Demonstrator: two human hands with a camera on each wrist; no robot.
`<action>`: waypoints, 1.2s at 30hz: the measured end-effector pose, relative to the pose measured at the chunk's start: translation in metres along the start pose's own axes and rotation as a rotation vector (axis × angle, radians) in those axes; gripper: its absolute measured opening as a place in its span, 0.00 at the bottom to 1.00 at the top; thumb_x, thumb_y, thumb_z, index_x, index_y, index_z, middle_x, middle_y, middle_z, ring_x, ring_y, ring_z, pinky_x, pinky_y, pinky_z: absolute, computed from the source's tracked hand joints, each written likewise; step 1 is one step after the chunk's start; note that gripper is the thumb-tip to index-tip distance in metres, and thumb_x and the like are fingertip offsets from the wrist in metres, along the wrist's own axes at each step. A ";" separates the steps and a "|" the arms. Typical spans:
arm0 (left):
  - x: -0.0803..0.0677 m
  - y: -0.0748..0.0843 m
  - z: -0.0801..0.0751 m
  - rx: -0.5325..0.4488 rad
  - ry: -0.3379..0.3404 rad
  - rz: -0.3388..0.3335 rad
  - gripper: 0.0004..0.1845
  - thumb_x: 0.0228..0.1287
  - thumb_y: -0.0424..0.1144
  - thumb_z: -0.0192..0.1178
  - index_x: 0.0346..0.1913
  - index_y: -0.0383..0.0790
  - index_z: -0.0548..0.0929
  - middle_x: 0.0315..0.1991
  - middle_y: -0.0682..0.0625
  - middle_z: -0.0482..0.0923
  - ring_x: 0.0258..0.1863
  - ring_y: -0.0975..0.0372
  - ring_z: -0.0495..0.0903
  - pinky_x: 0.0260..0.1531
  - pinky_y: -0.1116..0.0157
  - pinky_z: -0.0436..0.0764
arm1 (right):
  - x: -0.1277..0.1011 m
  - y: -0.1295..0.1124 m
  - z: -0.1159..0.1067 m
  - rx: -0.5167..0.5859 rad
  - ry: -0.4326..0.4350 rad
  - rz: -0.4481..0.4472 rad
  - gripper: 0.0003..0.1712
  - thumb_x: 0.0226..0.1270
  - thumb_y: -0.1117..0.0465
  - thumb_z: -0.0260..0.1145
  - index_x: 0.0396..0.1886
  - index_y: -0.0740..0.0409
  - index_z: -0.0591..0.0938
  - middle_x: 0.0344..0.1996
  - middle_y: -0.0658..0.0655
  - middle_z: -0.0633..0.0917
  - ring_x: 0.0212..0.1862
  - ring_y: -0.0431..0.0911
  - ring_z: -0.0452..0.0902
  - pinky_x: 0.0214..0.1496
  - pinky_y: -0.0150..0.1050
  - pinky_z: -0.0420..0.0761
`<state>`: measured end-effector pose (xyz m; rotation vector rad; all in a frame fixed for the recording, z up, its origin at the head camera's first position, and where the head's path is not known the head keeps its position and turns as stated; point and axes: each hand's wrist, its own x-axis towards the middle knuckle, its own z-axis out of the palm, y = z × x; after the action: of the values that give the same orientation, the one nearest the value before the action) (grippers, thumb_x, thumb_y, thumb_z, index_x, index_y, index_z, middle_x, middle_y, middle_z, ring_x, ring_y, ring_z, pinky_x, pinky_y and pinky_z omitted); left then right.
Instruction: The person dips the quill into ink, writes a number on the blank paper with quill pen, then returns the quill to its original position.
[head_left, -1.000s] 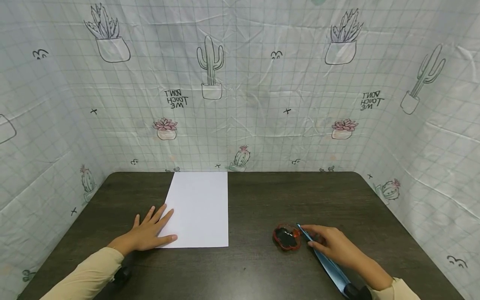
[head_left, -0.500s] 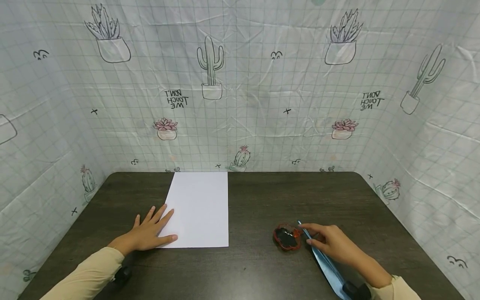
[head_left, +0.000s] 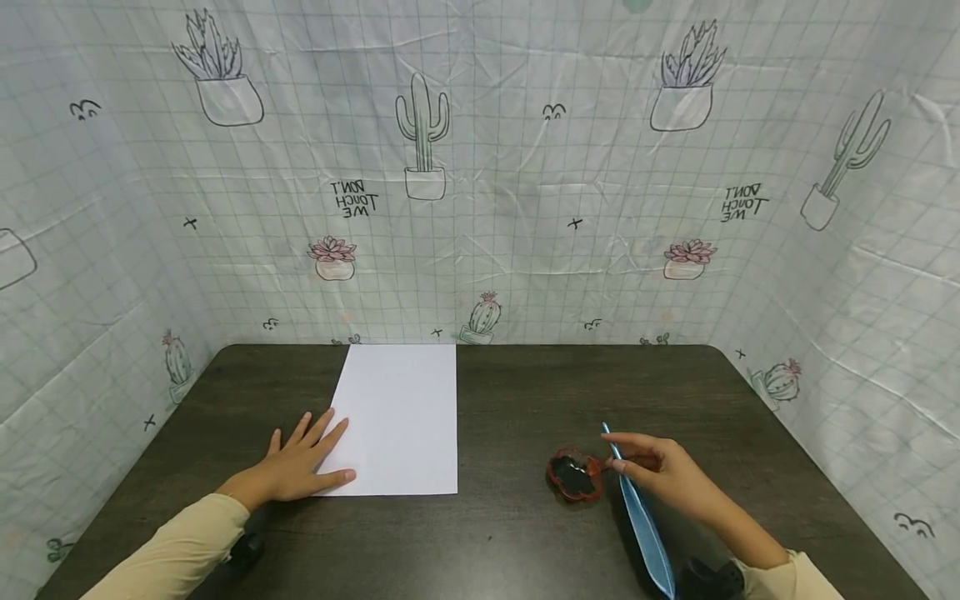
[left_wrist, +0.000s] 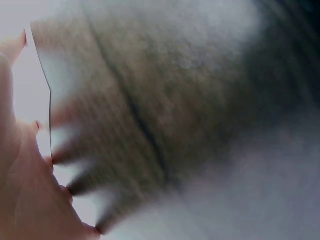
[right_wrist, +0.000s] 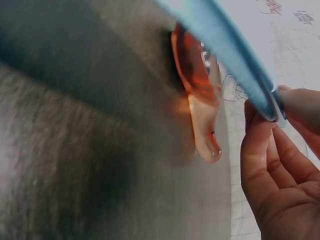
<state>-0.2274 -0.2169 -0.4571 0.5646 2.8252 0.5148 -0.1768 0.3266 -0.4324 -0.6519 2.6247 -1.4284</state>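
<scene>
Blue strip pinched beside red, black-filled dish.

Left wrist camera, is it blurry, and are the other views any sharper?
Left wrist view: heavily blurred, only the left hand and white paper sheet discernible. Right wrist view: soft, close orange-rimmed dish out of focus. Head view: sharp, wide-angle bending at the edges.

The head camera looks forward and down over the dark table, taking in both hands from a distance. The left wrist camera sits very close, blurred, skimming the table beside the paper. The right wrist camera is just as near, sharing the red dish with the head view.
</scene>
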 end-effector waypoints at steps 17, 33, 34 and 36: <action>0.001 0.000 -0.001 0.004 -0.002 -0.006 0.48 0.61 0.67 0.54 0.76 0.44 0.53 0.77 0.39 0.39 0.72 0.35 0.36 0.57 0.27 0.33 | 0.005 0.003 -0.003 0.494 0.015 0.102 0.26 0.78 0.62 0.49 0.71 0.65 0.62 0.52 0.54 0.83 0.55 0.41 0.78 0.51 0.36 0.80; 0.002 -0.003 0.002 0.001 -0.007 -0.009 0.49 0.60 0.68 0.54 0.76 0.45 0.52 0.77 0.39 0.38 0.72 0.35 0.35 0.57 0.27 0.33 | 0.006 0.007 0.003 0.652 0.060 -0.013 0.26 0.72 0.73 0.53 0.68 0.61 0.69 0.47 0.52 0.85 0.49 0.42 0.82 0.55 0.36 0.78; 0.003 -0.004 0.002 0.001 -0.009 -0.011 0.49 0.60 0.68 0.53 0.76 0.45 0.52 0.77 0.39 0.38 0.73 0.35 0.35 0.57 0.27 0.32 | 0.006 0.007 0.003 0.637 0.078 0.001 0.26 0.71 0.73 0.54 0.68 0.61 0.70 0.46 0.52 0.86 0.49 0.42 0.83 0.55 0.36 0.78; 0.003 -0.004 0.002 0.003 -0.010 -0.013 0.49 0.61 0.68 0.53 0.76 0.46 0.51 0.77 0.40 0.38 0.73 0.35 0.35 0.58 0.27 0.32 | 0.007 0.006 0.003 0.614 0.113 0.043 0.25 0.71 0.71 0.55 0.66 0.59 0.72 0.45 0.50 0.86 0.49 0.42 0.83 0.54 0.35 0.79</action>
<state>-0.2313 -0.2187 -0.4611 0.5471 2.8182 0.5043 -0.1839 0.3239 -0.4382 -0.4401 2.0566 -2.1528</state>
